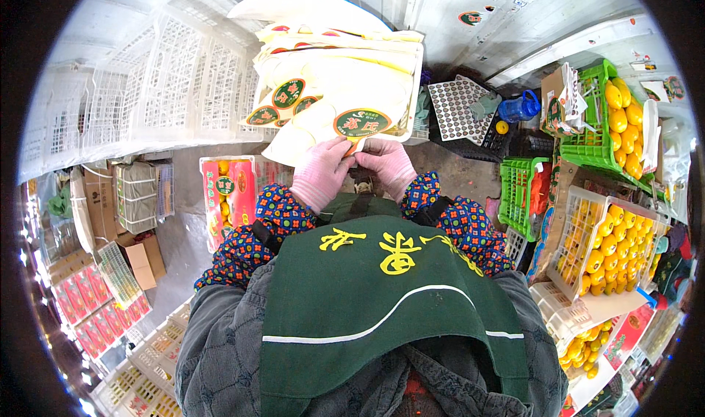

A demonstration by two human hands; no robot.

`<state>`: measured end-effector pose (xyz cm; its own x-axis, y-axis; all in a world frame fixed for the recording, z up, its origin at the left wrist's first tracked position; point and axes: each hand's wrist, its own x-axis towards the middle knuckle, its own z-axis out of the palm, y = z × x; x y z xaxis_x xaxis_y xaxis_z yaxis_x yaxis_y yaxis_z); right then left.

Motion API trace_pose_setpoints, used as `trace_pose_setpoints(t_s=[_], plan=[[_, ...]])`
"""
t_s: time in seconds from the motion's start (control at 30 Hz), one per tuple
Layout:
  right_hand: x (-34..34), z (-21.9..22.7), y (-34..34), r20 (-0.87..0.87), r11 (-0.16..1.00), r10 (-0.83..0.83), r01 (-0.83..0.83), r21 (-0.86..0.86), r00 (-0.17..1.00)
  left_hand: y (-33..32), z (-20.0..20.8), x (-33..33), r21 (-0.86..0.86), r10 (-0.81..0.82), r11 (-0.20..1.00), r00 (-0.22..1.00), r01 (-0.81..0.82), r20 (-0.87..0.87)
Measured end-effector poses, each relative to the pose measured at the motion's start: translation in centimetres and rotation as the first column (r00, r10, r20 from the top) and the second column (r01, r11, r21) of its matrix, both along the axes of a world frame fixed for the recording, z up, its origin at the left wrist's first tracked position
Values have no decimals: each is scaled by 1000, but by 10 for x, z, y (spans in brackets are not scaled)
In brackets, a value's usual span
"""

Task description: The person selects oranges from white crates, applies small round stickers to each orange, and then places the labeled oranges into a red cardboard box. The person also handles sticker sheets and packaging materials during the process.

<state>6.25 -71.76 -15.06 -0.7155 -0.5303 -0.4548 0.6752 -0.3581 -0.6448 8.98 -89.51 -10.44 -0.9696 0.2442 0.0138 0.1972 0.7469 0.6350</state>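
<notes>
My left hand (323,173), in a pink striped glove, is closed with its fingertips pinched at the near edge of a stack of cream-white printed bags (305,141). My right hand (389,169), gloved the same way, meets it there, its fingers also closed. Between the fingertips shows a small orange and white corner (355,146), which looks like part of the top bag. Dark green and red oval labels mark the bags. They lie heaped over a white crate (416,86) in front of me. Glare washes out much of the stack.
White mesh crates (158,86) stand at the left. A red fruit box (242,189) sits on the floor below them. To the right are a seedling-style perforated tray (459,108), a blue jug (520,108), green crates (580,149) and a crate of yellow fruit (620,248).
</notes>
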Motion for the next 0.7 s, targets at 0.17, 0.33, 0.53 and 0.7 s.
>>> trace_pose_setpoints(t_s=[0.17,0.33,0.53,0.7], plan=[[-1,-2,-4,-96,996,-14,22,88,995,-1,5,-5,-9,-22,1000,999,22,50],[-2,-4,-3,-301,971,11,62,231,953,-4,1,-13,164,12,986,981,-45,195],[-6,-9,-5,-354,956,88,21,291,931,-4,2,-20,64,-97,994,983,89,152],[-6,-7,-6,-375,939,113,24,342,920,-9,0,-22,-22,-82,996,985,86,154]])
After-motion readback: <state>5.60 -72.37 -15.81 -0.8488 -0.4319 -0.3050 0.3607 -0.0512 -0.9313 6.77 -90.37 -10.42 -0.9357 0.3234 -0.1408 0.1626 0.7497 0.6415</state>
